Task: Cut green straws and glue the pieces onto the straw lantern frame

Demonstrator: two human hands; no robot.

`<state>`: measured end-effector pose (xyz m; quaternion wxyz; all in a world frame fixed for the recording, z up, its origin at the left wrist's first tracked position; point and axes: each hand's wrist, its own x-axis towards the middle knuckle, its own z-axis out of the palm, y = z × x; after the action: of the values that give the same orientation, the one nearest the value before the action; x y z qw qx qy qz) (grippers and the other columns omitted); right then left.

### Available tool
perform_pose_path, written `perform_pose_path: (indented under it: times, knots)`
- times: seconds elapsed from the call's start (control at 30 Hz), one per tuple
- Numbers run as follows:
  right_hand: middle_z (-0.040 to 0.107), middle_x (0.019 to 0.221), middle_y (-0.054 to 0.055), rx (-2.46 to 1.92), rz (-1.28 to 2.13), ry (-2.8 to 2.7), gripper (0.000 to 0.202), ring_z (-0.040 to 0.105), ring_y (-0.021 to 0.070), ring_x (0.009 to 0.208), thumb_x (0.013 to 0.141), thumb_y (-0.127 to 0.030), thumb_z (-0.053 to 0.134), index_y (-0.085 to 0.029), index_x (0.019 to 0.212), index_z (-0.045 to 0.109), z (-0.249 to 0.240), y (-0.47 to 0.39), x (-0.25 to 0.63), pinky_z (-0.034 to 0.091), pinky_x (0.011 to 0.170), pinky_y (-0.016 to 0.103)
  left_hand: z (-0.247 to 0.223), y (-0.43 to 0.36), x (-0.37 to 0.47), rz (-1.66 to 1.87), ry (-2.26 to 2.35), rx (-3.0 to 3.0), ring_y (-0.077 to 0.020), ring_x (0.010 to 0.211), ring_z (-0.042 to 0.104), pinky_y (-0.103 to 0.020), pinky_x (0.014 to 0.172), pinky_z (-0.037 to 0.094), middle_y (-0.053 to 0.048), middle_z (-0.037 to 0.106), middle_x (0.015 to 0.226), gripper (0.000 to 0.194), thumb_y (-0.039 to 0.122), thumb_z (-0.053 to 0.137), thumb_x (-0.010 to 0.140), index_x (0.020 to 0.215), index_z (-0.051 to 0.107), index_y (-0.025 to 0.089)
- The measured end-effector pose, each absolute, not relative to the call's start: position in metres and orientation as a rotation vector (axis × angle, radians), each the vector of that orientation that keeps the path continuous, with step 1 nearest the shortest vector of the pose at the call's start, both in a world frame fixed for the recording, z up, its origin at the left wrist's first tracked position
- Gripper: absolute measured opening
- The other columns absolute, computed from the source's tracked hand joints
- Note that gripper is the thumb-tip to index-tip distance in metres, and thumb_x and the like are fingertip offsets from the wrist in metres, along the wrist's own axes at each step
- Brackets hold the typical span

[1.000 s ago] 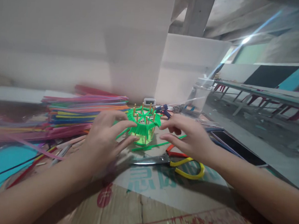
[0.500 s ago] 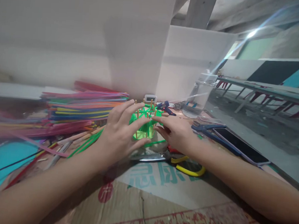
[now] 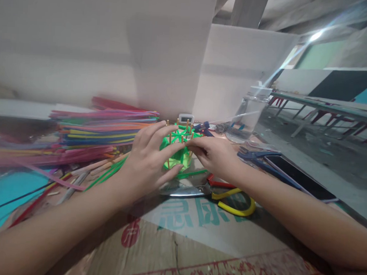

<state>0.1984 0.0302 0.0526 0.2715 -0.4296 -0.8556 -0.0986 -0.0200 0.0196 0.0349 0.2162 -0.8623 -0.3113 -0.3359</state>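
Note:
A small green craft piece with several upright wooden sticks stands at the centre, green strips woven between the sticks. My left hand is at its left side, fingers spread around it, fingertips on or close to the sticks. From the right, my right hand reaches the piece with thumb and fingers pinched at a stick or green strip; what lies between the fingertips is too small to tell. Scissors with yellow and red handles lie just in front, their blades pointing left.
Coloured pipe cleaners are heaped at the left. Behind the piece are a small digital display and a blue glue gun. At the right are a clear bottle, blue-handled pliers and a phone.
The view has shifted slightly. My right hand's fingers are drawn closer together at the piece, and more of the red scissor handle shows. My left hand has hardly moved.

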Motion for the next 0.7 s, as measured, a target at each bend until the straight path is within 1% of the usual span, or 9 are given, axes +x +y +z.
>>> perform_pose_path:
  times: [0.17, 0.27, 0.33, 0.4, 0.47, 0.5, 0.53, 0.6, 0.7]
  knots:
    - [0.077, 0.09, 0.005, -1.145, -0.291, -2.296, 0.025, 0.064, 0.018, 0.073, 0.094, -0.026, 0.051, -0.023, 0.103, 0.074, 0.053, 0.032, 0.2, 0.037, 0.064, 0.028, 0.035, 0.021, -0.018, -0.943, -0.86, -2.396, -0.0344, 0.139, 0.03, -0.055, 0.114, 0.025, -0.011, 0.042, 0.145, 0.043, 0.035, 0.062, 0.086, 0.128, 0.057, 0.026]
    - [0.072, 0.076, 0.004, -1.041, -0.256, -2.205, 0.022, 0.058, 0.0153, 0.063, 0.093, -0.026, 0.054, -0.018, 0.103, 0.072, 0.05, 0.025, 0.203, 0.036, 0.06, 0.027, 0.034, 0.017, -0.02, -0.993, -0.825, -2.401, -0.0336, 0.138, 0.032, -0.054, 0.114, 0.025, -0.011, 0.043, 0.145, 0.049, 0.037, 0.064, 0.085, 0.131, 0.052, 0.025]
    - [0.066, 0.066, 0.002, -0.958, -0.153, -2.136, 0.021, 0.053, 0.0123, 0.057, 0.093, -0.028, 0.054, -0.015, 0.096, 0.07, 0.047, 0.017, 0.205, 0.035, 0.057, 0.025, 0.033, 0.015, -0.026, -1.07, -0.805, -2.394, -0.0317, 0.132, 0.04, -0.052, 0.111, 0.03, -0.012, 0.048, 0.139, 0.051, 0.038, 0.065, 0.084, 0.13, 0.049, 0.023]
    - [0.06, 0.061, 0.0, -0.937, -0.015, -2.114, 0.025, 0.049, 0.0102, 0.054, 0.095, -0.03, 0.052, -0.015, 0.082, 0.067, 0.043, 0.007, 0.206, 0.034, 0.054, 0.023, 0.029, 0.016, -0.036, -1.187, -0.805, -2.368, -0.0281, 0.119, 0.049, -0.047, 0.103, 0.039, -0.011, 0.055, 0.124, 0.04, 0.033, 0.063, 0.084, 0.12, 0.05, 0.022]
    - [0.058, 0.061, -0.001, -0.957, 0.085, -2.11, 0.028, 0.048, 0.0094, 0.054, 0.095, -0.029, 0.051, -0.015, 0.075, 0.065, 0.04, 0.001, 0.205, 0.034, 0.053, 0.022, 0.021, 0.021, -0.047, -1.312, -0.852, -2.336, -0.0244, 0.103, 0.054, -0.043, 0.092, 0.044, -0.009, 0.058, 0.105, 0.019, 0.024, 0.055, 0.086, 0.105, 0.052, 0.02]
    - [0.058, 0.062, 0.0, -0.96, 0.104, -2.105, 0.028, 0.049, 0.0096, 0.056, 0.095, -0.029, 0.051, -0.015, 0.075, 0.065, 0.039, 0.0, 0.205, 0.035, 0.053, 0.022, 0.016, 0.025, -0.052, -1.342, -0.924, -2.348, -0.0229, 0.097, 0.055, -0.041, 0.087, 0.045, -0.008, 0.058, 0.097, 0.011, 0.02, 0.049, 0.087, 0.098, 0.052, 0.019]
    - [0.059, 0.064, 0.0, -0.949, 0.103, -2.099, 0.026, 0.049, 0.0098, 0.057, 0.094, -0.029, 0.052, -0.014, 0.077, 0.065, 0.039, 0.0, 0.205, 0.035, 0.054, 0.022, 0.011, 0.029, -0.055, -1.34, -1.029, -2.382, -0.0218, 0.091, 0.055, -0.039, 0.083, 0.046, -0.007, 0.059, 0.092, 0.009, 0.02, 0.045, 0.087, 0.092, 0.053, 0.019]
    - [0.062, 0.069, 0.001, -0.928, 0.083, -2.08, 0.021, 0.049, 0.01, 0.059, 0.093, -0.028, 0.054, -0.014, 0.085, 0.068, 0.042, 0.003, 0.204, 0.036, 0.056, 0.023, 0.0, 0.037, -0.059, -1.264, -1.245, -2.475, -0.0207, 0.083, 0.057, -0.036, 0.078, 0.045, -0.005, 0.062, 0.083, 0.014, 0.021, 0.043, 0.086, 0.083, 0.056, 0.019]
    - [0.058, 0.064, -0.001, -1.012, 0.142, -2.053, 0.021, 0.043, 0.0092, 0.053, 0.092, -0.029, 0.056, -0.015, 0.097, 0.071, 0.047, 0.009, 0.201, 0.033, 0.054, 0.024, -0.009, 0.041, -0.056, -1.072, -1.376, -2.59, -0.0207, 0.08, 0.06, -0.033, 0.075, 0.045, -0.004, 0.066, 0.081, 0.019, 0.024, 0.045, 0.085, 0.084, 0.063, 0.018]
